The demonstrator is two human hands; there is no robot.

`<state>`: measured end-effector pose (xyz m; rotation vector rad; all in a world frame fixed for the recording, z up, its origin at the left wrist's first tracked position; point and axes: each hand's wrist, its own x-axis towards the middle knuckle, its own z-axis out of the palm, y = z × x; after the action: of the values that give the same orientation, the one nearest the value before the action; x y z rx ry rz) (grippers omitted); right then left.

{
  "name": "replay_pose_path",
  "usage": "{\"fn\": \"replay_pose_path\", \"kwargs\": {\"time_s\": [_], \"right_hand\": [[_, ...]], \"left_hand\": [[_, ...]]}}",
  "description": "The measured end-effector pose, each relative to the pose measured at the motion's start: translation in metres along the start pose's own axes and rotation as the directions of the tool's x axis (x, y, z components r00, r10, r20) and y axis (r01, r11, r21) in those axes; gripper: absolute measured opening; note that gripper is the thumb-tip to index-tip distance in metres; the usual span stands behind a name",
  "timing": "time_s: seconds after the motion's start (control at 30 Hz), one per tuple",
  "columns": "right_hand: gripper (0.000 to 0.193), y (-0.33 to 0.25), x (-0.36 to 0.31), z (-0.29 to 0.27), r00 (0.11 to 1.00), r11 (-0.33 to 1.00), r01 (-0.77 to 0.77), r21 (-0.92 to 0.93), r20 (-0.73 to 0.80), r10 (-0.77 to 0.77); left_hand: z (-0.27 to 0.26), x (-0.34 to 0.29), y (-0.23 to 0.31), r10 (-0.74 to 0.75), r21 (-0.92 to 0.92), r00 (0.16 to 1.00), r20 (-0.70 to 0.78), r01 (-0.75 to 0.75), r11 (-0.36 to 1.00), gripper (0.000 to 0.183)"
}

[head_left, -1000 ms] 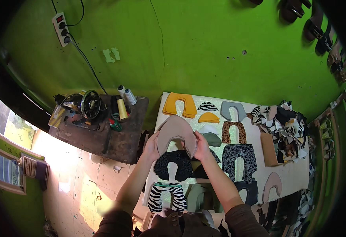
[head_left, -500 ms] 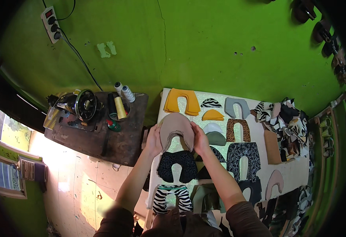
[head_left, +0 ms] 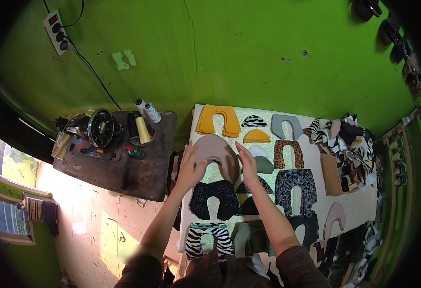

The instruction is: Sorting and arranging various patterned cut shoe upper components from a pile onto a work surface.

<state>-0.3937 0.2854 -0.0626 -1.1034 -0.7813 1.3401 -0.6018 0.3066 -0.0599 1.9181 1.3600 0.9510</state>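
A stack of beige horseshoe-shaped fabric pieces (head_left: 215, 145) lies on the table between my hands, its gap facing me. My left hand (head_left: 189, 169) rests at its left edge with fingers stretched out and the thumb over the fabric. At the right edge, my right hand (head_left: 247, 164) is open, fingers straight, with a little space from the stack. Just below lie black patterned U-shaped pieces (head_left: 201, 199), then zebra-striped pieces (head_left: 194, 240). Above the beige stack are mustard-yellow U-shaped pieces (head_left: 205, 120). A grey-green half-round piece (head_left: 262, 165) sits beside my right hand.
Leopard-print (head_left: 282, 161) and black-and-white patterned pieces (head_left: 285, 185) lie to the right on the white table (head_left: 345, 211). A cardboard box (head_left: 330, 173) of fabric scraps stands beyond. At left, a dark sewing table (head_left: 148, 177) bears a sewing machine (head_left: 97, 129) and thread cones (head_left: 143, 132).
The beige stack has gone from gripped between both hands to lying between them. Both hands have loosened, and my right hand has drawn slightly away. The view has shifted a little.
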Motion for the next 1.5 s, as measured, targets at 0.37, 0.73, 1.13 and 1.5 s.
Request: {"fn": "replay_pose_path", "kwargs": {"time_s": [0.37,0.73,1.13,1.5], "right_hand": [[0.049,0.035,-0.030,-0.001,0.886,-0.090,0.419,-0.903,0.429,-0.178],[0.021,-0.019,-0.110,-0.042,0.864,0.381,0.500,-0.778,0.416,-0.283],[0.018,-0.091,-0.192,-0.217,0.885,0.499,0.466,-0.731,0.393,-0.252],[0.022,-0.119,-0.266,-0.372,0.945,0.533,0.304,-0.789,0.321,-0.064]], "left_hand": [[0.019,-0.032,-0.002,0.093,0.689,0.975,0.203,-0.210,0.694,0.052],[0.056,-0.094,0.093,0.171,0.404,0.973,0.155,-0.220,0.888,0.026],[0.228,-0.158,0.249,0.171,0.164,0.983,0.068,-0.180,0.970,0.024],[0.344,-0.216,0.331,0.064,0.058,0.944,0.325,-0.087,0.994,0.036]]}}
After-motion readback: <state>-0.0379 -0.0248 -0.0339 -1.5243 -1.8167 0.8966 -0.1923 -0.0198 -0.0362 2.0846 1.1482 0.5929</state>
